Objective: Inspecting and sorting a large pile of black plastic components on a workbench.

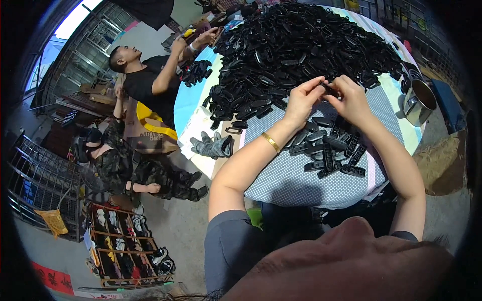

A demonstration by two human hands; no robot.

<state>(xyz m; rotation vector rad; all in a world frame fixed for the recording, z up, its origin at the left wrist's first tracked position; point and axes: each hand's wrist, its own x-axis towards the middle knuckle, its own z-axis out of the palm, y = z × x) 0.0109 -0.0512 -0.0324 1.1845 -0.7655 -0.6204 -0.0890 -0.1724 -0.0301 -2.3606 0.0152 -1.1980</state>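
My left hand (302, 102) and my right hand (352, 98) meet above the near side of a round table, both closed on one small, dark elongated plastic part (330, 91). Fingers cover most of it, so its details cannot be made out. Just beyond my hands rises a large heap of black elongated plastic parts (291, 47). Between my forearms lies a smaller group of similar black parts (334, 144), some showing smooth rounded tops and others ribbed or hollow sides. A gold-coloured bracelet (271, 142) circles my left wrist.
Grey work gloves (212, 145) rest on the patterned tablecloth (311, 185), left of my forearm. A metal mug (419, 103) stands at the right edge. One person (150, 83) works at the table's far left; another in camouflage (130, 165) sits behind. A shoe rack (125, 246) stands lower left.
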